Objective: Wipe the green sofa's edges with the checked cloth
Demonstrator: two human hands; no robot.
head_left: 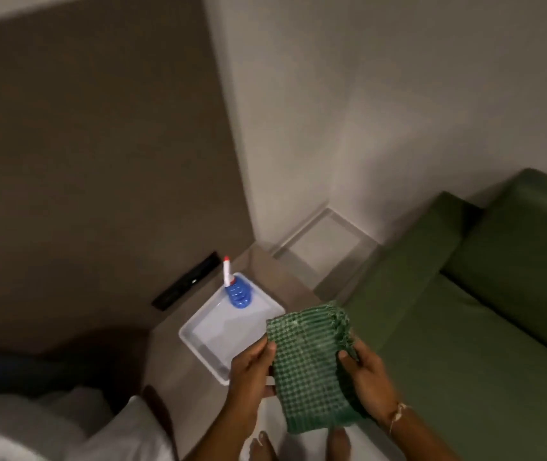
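Note:
The green-and-white checked cloth (312,364) hangs folded between both my hands, low in the middle of the view. My left hand (252,367) pinches its left edge and my right hand (365,377) grips its right edge, with a thread bracelet on that wrist. The green sofa (485,327) fills the right side; its armrest (408,271) lies just beyond and to the right of the cloth, not touched by it.
A white tray (205,331) holding a blue spray bottle (237,291) with a white nozzle sits on a side table left of the sofa. A wall corner rises behind. White bedding (66,427) is at lower left. My bare feet (265,444) show below.

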